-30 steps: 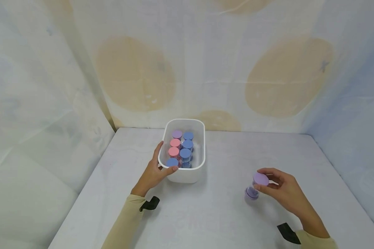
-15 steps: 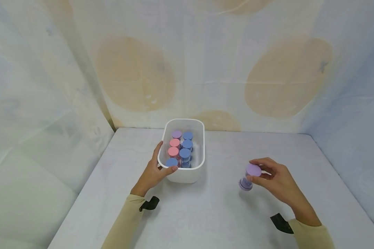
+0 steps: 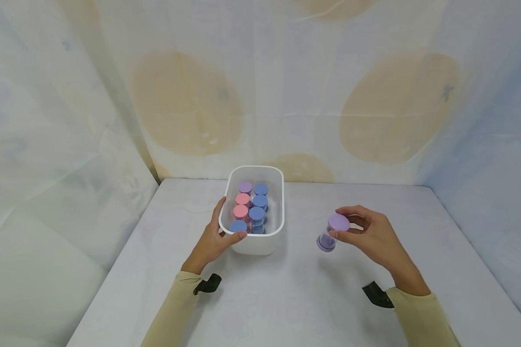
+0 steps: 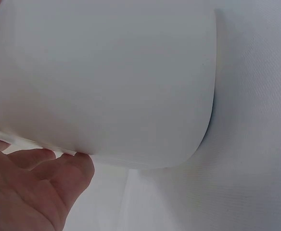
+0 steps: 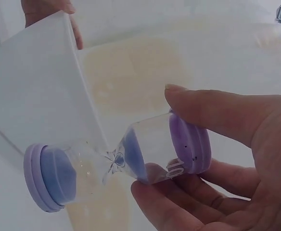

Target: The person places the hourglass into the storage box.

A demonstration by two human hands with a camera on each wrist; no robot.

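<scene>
With right hand (image 3: pixel 369 233) pinching the purple sand timer (image 3: pixel 332 232) by its cap and left hand (image 3: pixel 212 241) gripping the white bin (image 3: pixel 278 231) rim, best lowered upright into the free gap beside the blue timers (image 3: pixel 258 212).

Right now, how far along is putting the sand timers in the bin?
Seven timers already stand in the white bin, which the left hand grips by its rim. The right hand holds a purple sand timer off the table beside the bin; it is not yet in.
</scene>
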